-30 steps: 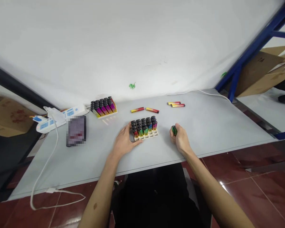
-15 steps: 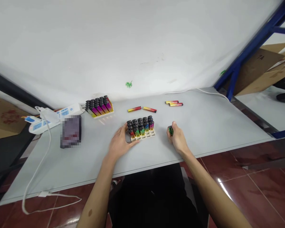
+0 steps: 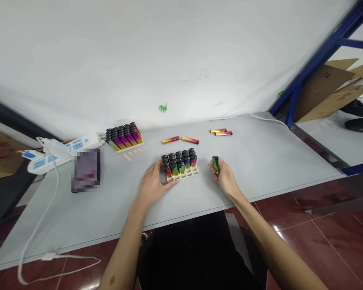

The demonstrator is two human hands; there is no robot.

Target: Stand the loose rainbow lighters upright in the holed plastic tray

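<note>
In the head view, my right hand (image 3: 225,175) grips a green lighter (image 3: 215,164) with a black top, held upright above the table. My left hand (image 3: 152,181) clasps the left end of a white lighter tray (image 3: 190,173), its thumb along the front edge and its fingers at the side. Several multicoloured lighters (image 3: 181,166) stand in the tray, black tops up. Some slots along its front row hold no lighter. A gap of bare table lies between the tray and my right hand.
Behind the tray lie two red-yellow lighters (image 3: 170,140), with another pair (image 3: 223,133) farther right. A full second tray of lighters (image 3: 125,137) stands at the back left. Beside it are a power strip (image 3: 78,146), a blurred dark object (image 3: 86,169) and a white cable (image 3: 56,189).
My right hand has turned the green lighter upright, so more of its body shows. My left hand stays on the tray. The camera view has shifted slightly.
</note>
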